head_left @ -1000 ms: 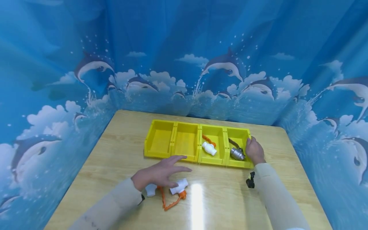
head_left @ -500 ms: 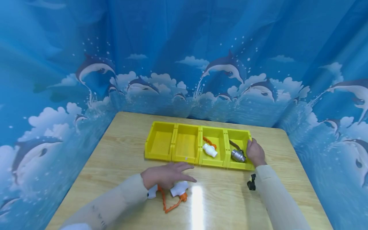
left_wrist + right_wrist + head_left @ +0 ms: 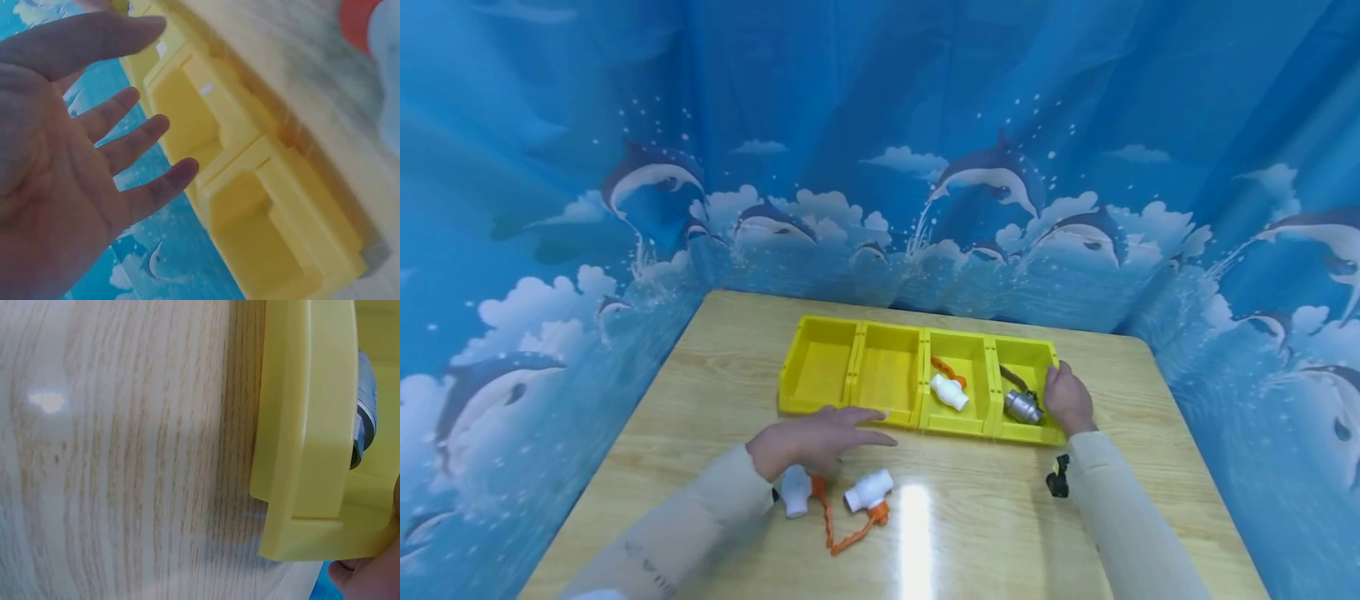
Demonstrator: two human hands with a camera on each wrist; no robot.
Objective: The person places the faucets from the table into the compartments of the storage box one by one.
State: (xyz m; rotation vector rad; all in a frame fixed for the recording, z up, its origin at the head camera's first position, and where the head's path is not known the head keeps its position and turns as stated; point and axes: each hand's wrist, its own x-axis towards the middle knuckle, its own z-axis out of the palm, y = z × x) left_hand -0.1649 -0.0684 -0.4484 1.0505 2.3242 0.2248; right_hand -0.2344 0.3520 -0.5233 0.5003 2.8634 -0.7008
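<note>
Likely steadying step: right hand [image 3: 1070, 401] pinches right end of yellow bin row [image 3: 924, 375] near tabletop [image 3: 1000, 533] far edge; left hand [image 3: 817, 438] spread wide, empty, above white valves [image 3: 869, 490] nearer left edge; next calls for firm pinch

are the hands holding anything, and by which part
The right hand grips the rightmost yellow bin by its outer side wall; the left hand holds nothing.

A wood-grain table [image 3: 985, 517] bears yellow bins [image 3: 922, 375] and white valves [image 3: 869, 490].

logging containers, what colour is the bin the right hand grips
Plain yellow; the bin shows best in the head view.
</note>
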